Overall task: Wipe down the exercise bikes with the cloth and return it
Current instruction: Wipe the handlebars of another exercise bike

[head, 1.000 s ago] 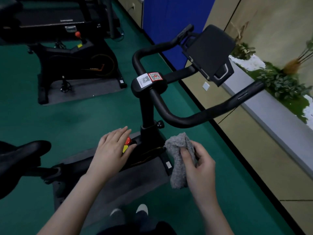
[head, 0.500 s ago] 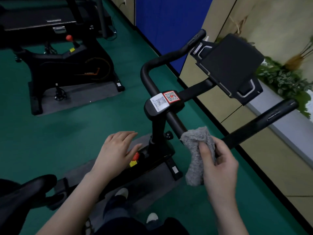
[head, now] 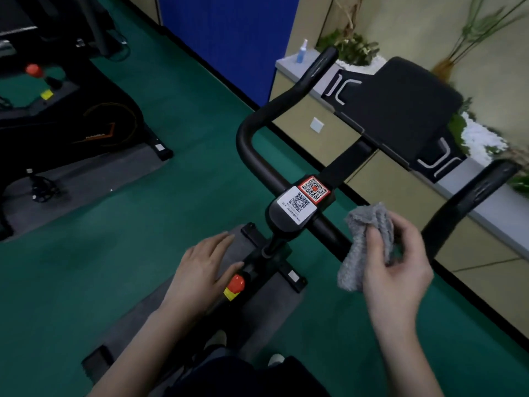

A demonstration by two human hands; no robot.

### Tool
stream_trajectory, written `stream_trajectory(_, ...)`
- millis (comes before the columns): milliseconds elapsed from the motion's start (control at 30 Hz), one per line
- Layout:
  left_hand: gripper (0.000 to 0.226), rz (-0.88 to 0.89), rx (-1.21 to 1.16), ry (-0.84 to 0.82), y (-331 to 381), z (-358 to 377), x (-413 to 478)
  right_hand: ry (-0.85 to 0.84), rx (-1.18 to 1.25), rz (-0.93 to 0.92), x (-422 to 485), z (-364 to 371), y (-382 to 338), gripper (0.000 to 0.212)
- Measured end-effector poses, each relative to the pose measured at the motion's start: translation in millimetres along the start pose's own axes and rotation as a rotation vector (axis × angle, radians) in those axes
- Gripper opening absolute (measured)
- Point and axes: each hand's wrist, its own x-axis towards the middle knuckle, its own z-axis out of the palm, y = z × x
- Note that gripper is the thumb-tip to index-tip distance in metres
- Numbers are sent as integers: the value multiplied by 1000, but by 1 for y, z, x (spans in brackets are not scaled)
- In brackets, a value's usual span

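Pinches a bunched grey fleecy cloth (head: 355, 253) in the right hand (head: 398, 270), thumb on top and fingers curled behind, at the low bend of the black tubular handlebar (head: 257, 156) of the near black exercise bike (head: 266, 267), just right of its QR-stickered stem clamp (head: 286, 222); contact with the bar not clear. Spreads the left hand (head: 200, 270) flat, fingers straight, holding nothing, just beside the red round knob (head: 237, 282). Second black exercise bike (head: 94, 121) well apart, upper left.
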Motion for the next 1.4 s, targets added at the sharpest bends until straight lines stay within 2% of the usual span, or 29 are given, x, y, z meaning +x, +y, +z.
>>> stream_trajectory(100, 72, 75, -58, 99, 5, -17, 15, 18, -161, -108, 7, 19, -11, 26)
stream_trajectory(300, 57, 311, -104, 304, 38, -45, 49, -89, -342, -117, 2, 55, -19, 25)
stream_trajectory(400, 51, 409, -123, 316, 60, -46, 66, -93, -437, -111, 0, 47, -11, 27)
stream_trajectory(567, 43, 533, -165, 328, 87, -35, 91, 0, -490, -48, -1, 32, -3, 21)
stream_trajectory(767, 36, 550, -172, 403, 92, -18, 99, -39, -547, -42, -3, 34, -4, 22)
stream_trajectory(967, 37, 569, -174, 432, 90, -14, 101, -96, -664, -97, -10, 25, -6, 48)
stream_trajectory(1167, 36, 573, -183, 459, 89, -13, 103, -48, -629, -101, -8, 34, -6, 22)
stream_trajectory(1400, 34, 572, -197, 471, 90, -12, 104, -43, -531, -94, 3, 61, -16, 19)
